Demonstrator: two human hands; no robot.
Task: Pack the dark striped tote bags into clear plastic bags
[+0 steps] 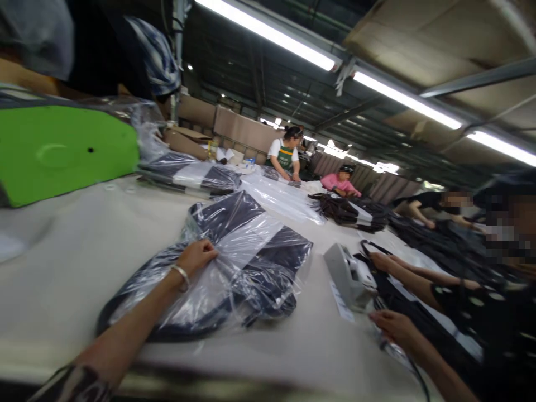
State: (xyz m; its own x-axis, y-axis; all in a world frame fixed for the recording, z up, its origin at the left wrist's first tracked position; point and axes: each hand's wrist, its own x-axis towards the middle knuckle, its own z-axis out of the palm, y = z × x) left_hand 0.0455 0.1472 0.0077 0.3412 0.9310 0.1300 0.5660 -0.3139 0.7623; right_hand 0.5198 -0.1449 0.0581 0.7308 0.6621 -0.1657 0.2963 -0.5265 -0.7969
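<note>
A dark folded garment with a pale band across it lies in a clear plastic bag point(251, 245) on the table. My left hand point(197, 258), with a bangle on its wrist, is closed in a pinch on the gathered plastic at the bag's middle. To the right stands a grey-white device point(352, 279) that looks like a tape dispenser. My right hand point(393, 329) is at its near end, thumb and fingers pressed together. Whatever they pinch is too small and blurred to make out.
A green panel point(67, 151) stands at the left, beside another bagged dark bundle point(192, 173). A co-worker's hands point(381, 261) are just beyond the device, over dark garments point(419, 307). Farther back are other people and a dark pile point(352, 212). A cable point(416, 368) runs below my right hand.
</note>
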